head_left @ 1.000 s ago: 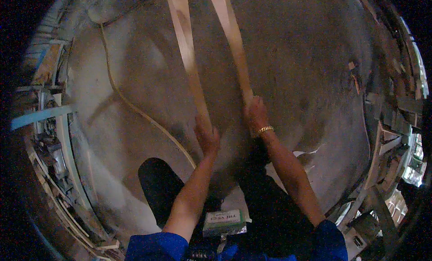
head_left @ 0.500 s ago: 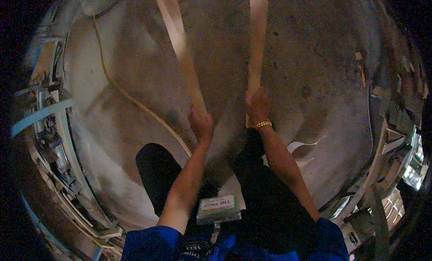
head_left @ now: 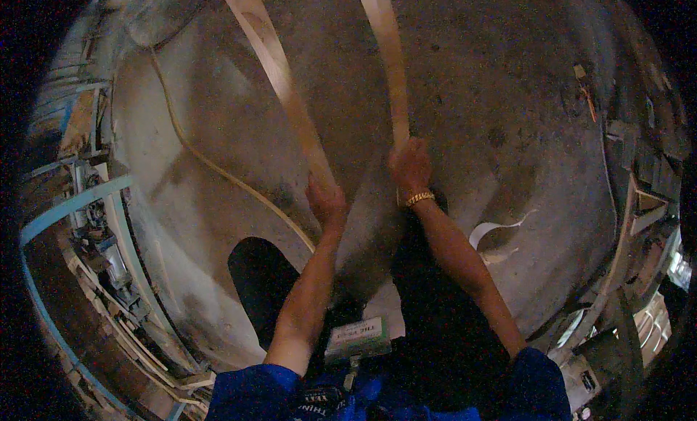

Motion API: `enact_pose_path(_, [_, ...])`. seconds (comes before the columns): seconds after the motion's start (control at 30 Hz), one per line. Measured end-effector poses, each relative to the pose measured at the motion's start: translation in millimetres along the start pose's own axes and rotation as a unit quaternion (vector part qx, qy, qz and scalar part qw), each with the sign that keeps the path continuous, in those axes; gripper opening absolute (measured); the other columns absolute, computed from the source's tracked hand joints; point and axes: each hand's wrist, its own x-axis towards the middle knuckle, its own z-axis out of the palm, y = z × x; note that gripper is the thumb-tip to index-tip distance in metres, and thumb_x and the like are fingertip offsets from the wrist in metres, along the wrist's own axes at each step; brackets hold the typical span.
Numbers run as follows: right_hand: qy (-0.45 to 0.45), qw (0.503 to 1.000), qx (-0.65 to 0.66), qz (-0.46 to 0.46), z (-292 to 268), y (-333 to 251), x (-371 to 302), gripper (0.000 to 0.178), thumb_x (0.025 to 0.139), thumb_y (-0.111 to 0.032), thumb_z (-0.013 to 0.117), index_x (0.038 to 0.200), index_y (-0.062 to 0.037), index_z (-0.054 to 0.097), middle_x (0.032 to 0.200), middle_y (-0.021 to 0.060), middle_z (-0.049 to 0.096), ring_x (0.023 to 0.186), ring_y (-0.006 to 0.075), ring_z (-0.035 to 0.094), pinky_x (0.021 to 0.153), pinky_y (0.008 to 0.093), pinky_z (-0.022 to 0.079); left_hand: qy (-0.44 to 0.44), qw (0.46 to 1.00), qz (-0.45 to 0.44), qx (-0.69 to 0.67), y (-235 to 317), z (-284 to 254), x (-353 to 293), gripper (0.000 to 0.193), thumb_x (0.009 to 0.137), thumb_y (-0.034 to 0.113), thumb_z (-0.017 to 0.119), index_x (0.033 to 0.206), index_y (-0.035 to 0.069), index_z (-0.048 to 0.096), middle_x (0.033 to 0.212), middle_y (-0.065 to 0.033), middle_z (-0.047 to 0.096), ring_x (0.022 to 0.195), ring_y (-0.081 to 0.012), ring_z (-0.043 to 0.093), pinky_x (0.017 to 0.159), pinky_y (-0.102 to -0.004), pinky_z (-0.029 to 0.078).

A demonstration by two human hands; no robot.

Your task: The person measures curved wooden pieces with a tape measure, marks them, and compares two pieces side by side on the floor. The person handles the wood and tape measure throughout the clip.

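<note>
Two long, pale wooden strips run from my hands up past the top edge of the picture. My left hand (head_left: 327,201) is closed round the near end of the left strip (head_left: 279,76), which leans away to the upper left. The right strip (head_left: 392,65) has its near end in the closed grip of my right hand (head_left: 411,164), and a gold bracelet (head_left: 420,199) circles that wrist. Both strips are held apart from each other, over the floor between and ahead of my legs. Their far ends are out of view.
A yellowish hose or cable (head_left: 218,168) snakes over the concrete floor (head_left: 465,94) on the left. Curled white strips (head_left: 497,228) lie by my right leg. Blue metal framework (head_left: 76,201) stands at the left, more framework (head_left: 617,239) at the right. A badge (head_left: 357,339) hangs at my waist.
The strips' far parts have swung left in the picture, the right strip most, and it now leans left. Both hands keep their grip. The whole view has shifted slightly.
</note>
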Motion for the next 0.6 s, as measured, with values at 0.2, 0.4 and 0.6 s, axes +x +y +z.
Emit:
enact_pose_path(0.2, [-0.056,0.997,0.028,0.034,-2,-2,-3,0.047,0.083,-0.03,0.069,0.112,0.0017,0.05,0.109,0.0229,0.058,0.092,0.0407,0.065,0.072,0.0491,0.056,-0.024,0.996,0.09,-0.012,18,-7,12,0.07,0.079,0.015,0.066,0.141,-0.002,0.04,0.138,-0.023,0.048,0.126,-0.0407,0.045,0.109,-0.0467,0.036])
enact_pose_path(0.4, [0.008,0.999,0.043,-0.025,-5,0,-7,0.045,0.084,-0.03,0.069,0.111,0.0013,0.05,0.112,0.024,0.055,0.094,0.0416,0.063,0.072,0.0491,0.056,-0.054,0.993,0.066,-0.077,27,-14,15,0.072,0.077,0.011,0.066,0.143,-0.002,0.037,0.134,-0.0248,0.051,0.122,-0.0431,0.047,0.106,-0.0476,0.038])
enact_pose_path(0.6, [0.021,0.999,0.039,-0.027,0,2,-4,0.044,0.085,-0.032,0.068,0.11,0.0005,0.051,0.111,0.023,0.056,0.092,0.0416,0.063,0.073,0.0492,0.056,-0.022,0.989,0.119,-0.083,22,-12,18,0.068,0.078,0.012,0.067,0.139,-0.002,0.04,0.131,-0.0264,0.052,0.118,-0.0449,0.048,0.102,-0.0493,0.04])
